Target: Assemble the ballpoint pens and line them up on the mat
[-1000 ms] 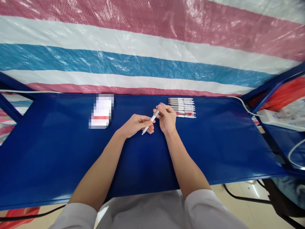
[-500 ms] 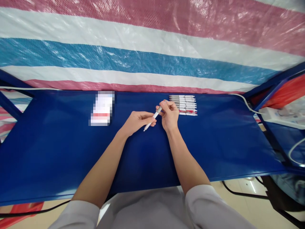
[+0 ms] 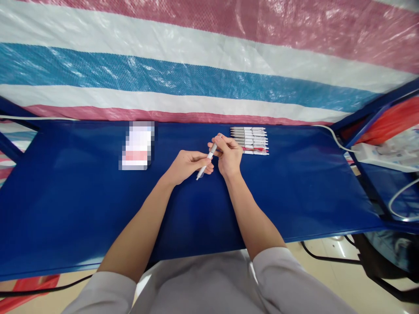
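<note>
A white pen with a grey grip (image 3: 203, 167) is held slanted above the blue table, its clip end pointing down and toward me. My left hand (image 3: 188, 165) pinches the white barrel between thumb and fingers. Around the grey tip end at the top, the fingers of my right hand (image 3: 229, 155) are closed. Just beyond my right hand, a row of several similar pens (image 3: 253, 138) lies side by side on the table; one near the front of the row is red. My right hand hides part of that row.
On the blue table (image 3: 81, 196) at the back left lies a pixelated white and red item (image 3: 138, 144). A striped plastic sheet (image 3: 196, 78) hangs along the back edge. At the right, a white power strip (image 3: 386, 157) and cable sit by the blue frame.
The view has shifted slightly. Both hands keep hold of the pen, and its clip now shows along the lower end, so the pen seems to have turned a little.
</note>
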The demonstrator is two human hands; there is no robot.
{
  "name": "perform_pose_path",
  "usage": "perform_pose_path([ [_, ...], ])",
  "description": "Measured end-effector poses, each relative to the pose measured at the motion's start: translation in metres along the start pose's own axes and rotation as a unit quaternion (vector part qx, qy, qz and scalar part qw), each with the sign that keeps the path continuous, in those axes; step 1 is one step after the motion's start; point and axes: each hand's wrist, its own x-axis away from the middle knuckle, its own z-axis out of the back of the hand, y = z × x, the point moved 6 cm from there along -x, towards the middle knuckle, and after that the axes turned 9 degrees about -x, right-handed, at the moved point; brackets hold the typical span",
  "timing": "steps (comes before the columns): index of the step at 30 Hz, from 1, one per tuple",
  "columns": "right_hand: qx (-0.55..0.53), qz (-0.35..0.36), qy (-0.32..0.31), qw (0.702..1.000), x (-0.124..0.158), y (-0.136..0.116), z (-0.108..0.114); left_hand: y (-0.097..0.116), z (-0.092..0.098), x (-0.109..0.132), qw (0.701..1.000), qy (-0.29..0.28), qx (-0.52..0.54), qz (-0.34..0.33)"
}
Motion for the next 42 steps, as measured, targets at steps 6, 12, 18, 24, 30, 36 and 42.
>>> perform_pose_path([
  [6,-0.003,0.008,-0.008,1.0,0.0,-0.002,-0.001,-0.008,0.0,-0.004,0.999,-0.017,0.031,0.006],
  [12,-0.002,0.0,-0.01,1.0,-0.004,-0.002,0.002,-0.003,0.01,-0.004,0.995,0.075,-0.062,-0.034],
  [18,-0.022,-0.053,-0.051,0.997,-0.003,0.0,-0.002,-0.013,0.0,-0.002,0.996,-0.065,0.049,0.031],
  [24,-0.039,-0.064,-0.08,0.994,0.001,-0.002,-0.007,-0.012,0.003,-0.001,0.998,-0.021,0.046,0.021],
  [30,-0.029,-0.026,-0.055,0.998,0.0,-0.003,-0.004,-0.006,0.009,0.001,0.997,0.07,-0.033,-0.019],
  [36,-0.032,-0.016,-0.022,0.999,-0.002,-0.003,0.0,-0.002,0.011,0.002,0.989,0.121,-0.073,-0.037],
  [42,-0.016,-0.06,-0.053,0.997,0.0,-0.001,-0.003,-0.01,0.001,0.002,0.998,-0.033,0.044,0.014],
])
